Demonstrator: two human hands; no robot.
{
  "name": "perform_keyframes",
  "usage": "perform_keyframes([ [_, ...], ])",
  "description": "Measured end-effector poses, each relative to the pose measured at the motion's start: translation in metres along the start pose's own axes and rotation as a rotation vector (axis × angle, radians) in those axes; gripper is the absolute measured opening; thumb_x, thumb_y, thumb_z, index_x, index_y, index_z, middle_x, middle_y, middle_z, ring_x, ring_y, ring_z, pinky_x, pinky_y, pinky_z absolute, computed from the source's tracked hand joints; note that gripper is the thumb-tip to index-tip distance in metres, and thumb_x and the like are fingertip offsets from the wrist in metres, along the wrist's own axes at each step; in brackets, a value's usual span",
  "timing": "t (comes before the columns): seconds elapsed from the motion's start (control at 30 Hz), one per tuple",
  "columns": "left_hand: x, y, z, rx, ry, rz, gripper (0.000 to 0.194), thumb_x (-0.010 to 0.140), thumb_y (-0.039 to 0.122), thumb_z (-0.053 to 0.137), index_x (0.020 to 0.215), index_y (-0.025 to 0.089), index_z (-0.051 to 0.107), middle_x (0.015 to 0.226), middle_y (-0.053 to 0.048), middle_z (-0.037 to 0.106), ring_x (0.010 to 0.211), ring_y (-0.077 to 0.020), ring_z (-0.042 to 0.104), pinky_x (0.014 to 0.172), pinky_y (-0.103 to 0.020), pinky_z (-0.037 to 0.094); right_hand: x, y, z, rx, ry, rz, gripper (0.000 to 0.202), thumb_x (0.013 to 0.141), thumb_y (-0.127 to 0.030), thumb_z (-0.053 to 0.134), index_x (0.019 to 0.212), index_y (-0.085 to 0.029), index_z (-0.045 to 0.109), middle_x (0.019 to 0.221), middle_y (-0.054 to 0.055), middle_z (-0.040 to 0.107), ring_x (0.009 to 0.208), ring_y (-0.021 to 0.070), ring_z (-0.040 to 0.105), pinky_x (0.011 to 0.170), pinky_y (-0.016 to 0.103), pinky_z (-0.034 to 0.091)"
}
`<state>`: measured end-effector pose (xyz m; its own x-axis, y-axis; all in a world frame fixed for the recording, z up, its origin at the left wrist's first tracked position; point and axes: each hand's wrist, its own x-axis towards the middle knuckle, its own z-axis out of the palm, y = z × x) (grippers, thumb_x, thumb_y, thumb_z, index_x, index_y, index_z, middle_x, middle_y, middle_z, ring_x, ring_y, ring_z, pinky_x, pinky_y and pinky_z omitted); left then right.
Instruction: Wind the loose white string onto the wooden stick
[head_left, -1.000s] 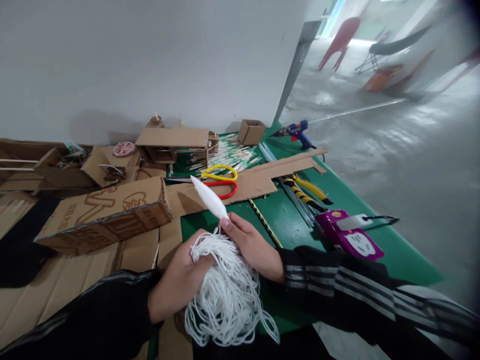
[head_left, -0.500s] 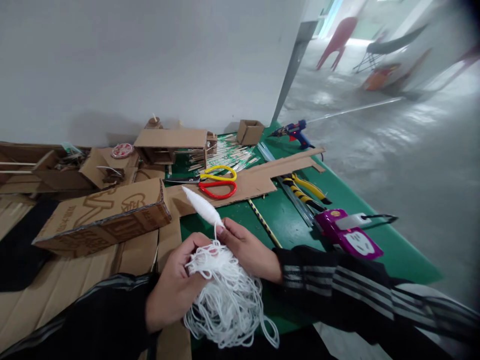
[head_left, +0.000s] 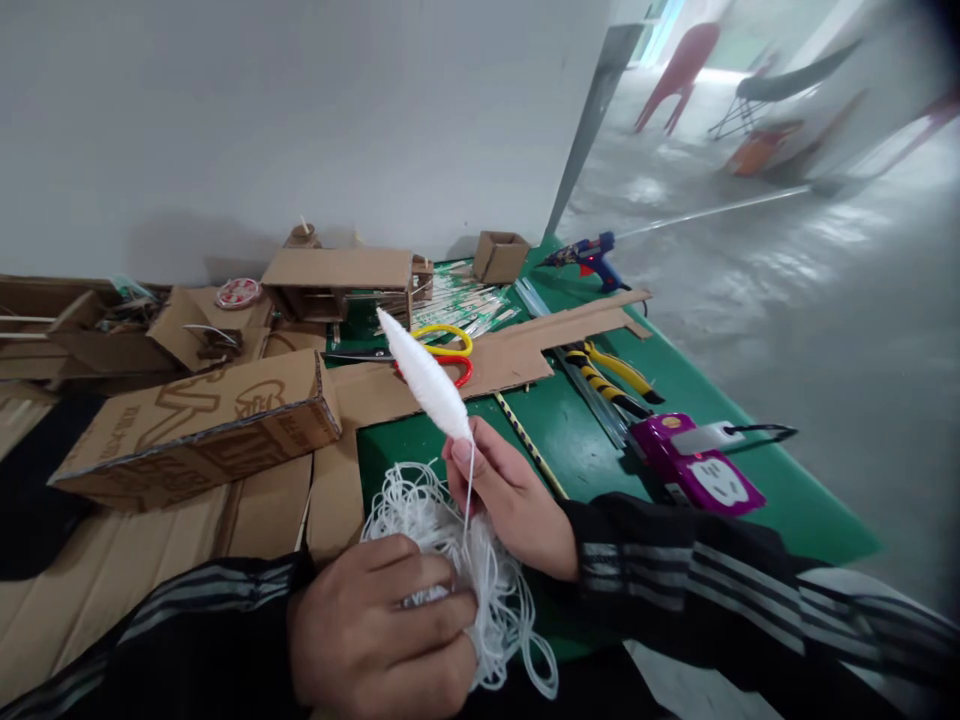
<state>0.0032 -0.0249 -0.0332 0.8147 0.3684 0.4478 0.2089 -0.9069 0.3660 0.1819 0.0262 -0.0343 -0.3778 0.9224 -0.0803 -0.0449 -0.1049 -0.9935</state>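
My right hand (head_left: 517, 495) pinches the lower end of a white, spindle-shaped wound piece (head_left: 427, 380), whose pointed tip leans up and to the left over the scissors (head_left: 454, 372). A white strand runs down from it to a loose tangle of white cord (head_left: 499, 620) at the table's front. My left hand (head_left: 386, 625), fingers curled, grips part of this cord and covers some of it.
Cardboard boxes (head_left: 202, 430) stand at the left on the green table (head_left: 585, 440). Behind the hands are a cardboard strip (head_left: 502, 360) and many thin sticks (head_left: 465, 300). Pliers (head_left: 607, 375), a purple power socket (head_left: 697, 465) and a glue gun (head_left: 589, 262) lie right.
The white spindle has risen and turned more upright with my right hand. My left hand has moved down and turned over, its back now up, and the strand between the hands is stretched longer.
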Motion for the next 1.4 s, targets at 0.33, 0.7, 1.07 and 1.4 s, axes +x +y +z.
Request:
perform_keyframes([
  [0.33,0.000,0.014,0.010,0.107,0.096,-0.118,0.021,0.088,0.012,0.053,0.094,0.026,0.067,0.098,-0.005,0.075,0.091,-0.0231,0.067,0.078,-0.036,0.045,-0.005,-0.001,-0.002,0.035,0.018,-0.018,0.032,0.094,-0.051,0.041,0.085,-0.021,0.045,0.059,-0.005,0.049,0.049,0.0088,0.039,0.047,0.024,0.030],
  [0.7,-0.001,0.009,0.006,0.240,0.134,-0.083,0.025,0.078,0.006,0.058,0.085,0.027,0.068,0.083,-0.002,0.074,0.073,-0.0182,0.062,0.071,-0.032,0.046,-0.008,-0.001,-0.001,0.157,0.017,-0.058,0.031,0.092,-0.051,0.045,0.085,-0.021,0.047,0.054,-0.005,0.049,0.043,0.0088,0.039,0.044,0.023,0.030],
  [1.07,-0.001,0.009,0.008,0.224,0.181,-0.117,0.023,0.080,0.005,0.056,0.084,0.025,0.065,0.075,-0.003,0.070,0.073,-0.0188,0.061,0.075,-0.035,0.048,-0.010,0.001,-0.002,0.257,-0.067,-0.034,0.031,0.093,-0.049,0.044,0.082,-0.020,0.049,0.053,-0.003,0.057,0.043,0.0093,0.048,0.045,0.022,0.035],
  [1.4,-0.003,-0.003,0.014,0.167,0.207,-0.283,0.015,0.079,0.004,0.055,0.086,0.018,0.053,0.096,-0.007,0.068,0.087,-0.0204,0.062,0.074,-0.032,0.051,-0.009,0.009,-0.005,0.188,-0.077,-0.029,0.034,0.093,-0.051,0.043,0.085,-0.019,0.050,0.056,-0.002,0.060,0.046,0.0097,0.052,0.045,0.021,0.039],
])
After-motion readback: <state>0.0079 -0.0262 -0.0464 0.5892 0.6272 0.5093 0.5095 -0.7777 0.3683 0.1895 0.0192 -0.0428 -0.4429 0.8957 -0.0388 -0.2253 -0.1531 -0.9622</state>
